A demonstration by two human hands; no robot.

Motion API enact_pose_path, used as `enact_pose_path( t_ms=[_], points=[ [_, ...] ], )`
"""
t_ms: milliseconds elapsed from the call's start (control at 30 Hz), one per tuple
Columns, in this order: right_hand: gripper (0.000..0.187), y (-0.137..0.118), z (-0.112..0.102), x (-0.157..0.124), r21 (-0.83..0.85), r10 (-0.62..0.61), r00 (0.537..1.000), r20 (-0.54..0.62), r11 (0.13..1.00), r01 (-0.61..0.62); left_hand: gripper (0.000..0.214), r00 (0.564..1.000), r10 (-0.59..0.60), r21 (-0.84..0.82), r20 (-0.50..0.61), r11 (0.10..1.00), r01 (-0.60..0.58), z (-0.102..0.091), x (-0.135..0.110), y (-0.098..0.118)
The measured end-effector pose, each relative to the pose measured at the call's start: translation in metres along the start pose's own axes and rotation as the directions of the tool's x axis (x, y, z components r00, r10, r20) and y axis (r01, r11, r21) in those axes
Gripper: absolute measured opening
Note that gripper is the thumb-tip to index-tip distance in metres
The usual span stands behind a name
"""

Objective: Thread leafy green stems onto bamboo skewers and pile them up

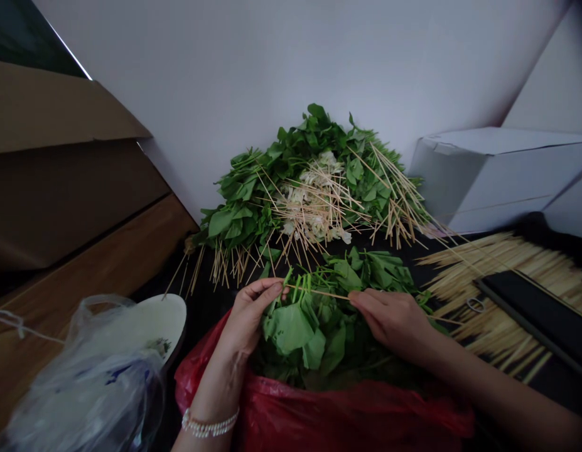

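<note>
My right hand is closed on one end of a thin wooden skewer, which runs level toward the left. Several green stems with broad leaves hang from the skewer. At its other end my left hand pinches a leafy green stem between thumb and fingers. Both hands are just above a red plastic bag filled with loose leafy greens. The skewer's tip by the left fingers is hard to make out.
Skewered greens and pale skewered leaves are heaped against the wall. At right, bare skewers lie under a phone and a ring. A white bowl and clear plastic bag stand left, near a cardboard box.
</note>
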State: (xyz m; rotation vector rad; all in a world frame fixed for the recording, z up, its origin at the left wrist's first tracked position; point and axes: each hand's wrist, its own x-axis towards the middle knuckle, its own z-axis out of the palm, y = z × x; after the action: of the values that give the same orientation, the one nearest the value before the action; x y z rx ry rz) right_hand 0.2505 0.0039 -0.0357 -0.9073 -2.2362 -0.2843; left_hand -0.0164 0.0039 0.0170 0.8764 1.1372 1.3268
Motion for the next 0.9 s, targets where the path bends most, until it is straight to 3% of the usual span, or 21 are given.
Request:
enact_pose_path(
  t_ms=[333,533,900],
  points=[
    [0.023,-0.001,0.000,-0.001,-0.025,0.022,1.000,0.023,0.999,-0.021,0.022,0.992,0.120,0.168,-0.041,0.979,-0.111,-0.008,0.003,-0.007],
    [0.024,-0.001,0.000,0.000,-0.027,0.017,1.000,0.025,1.000,-0.016,0.017,0.954,0.296,0.406,-0.055,0.879,-0.249,-0.005,0.002,-0.006],
    [0.025,0.000,0.002,-0.001,-0.021,0.035,0.998,0.058,0.999,-0.034,0.010,0.913,0.406,0.542,-0.048,0.778,-0.318,0.003,-0.003,-0.005]
  ],
)
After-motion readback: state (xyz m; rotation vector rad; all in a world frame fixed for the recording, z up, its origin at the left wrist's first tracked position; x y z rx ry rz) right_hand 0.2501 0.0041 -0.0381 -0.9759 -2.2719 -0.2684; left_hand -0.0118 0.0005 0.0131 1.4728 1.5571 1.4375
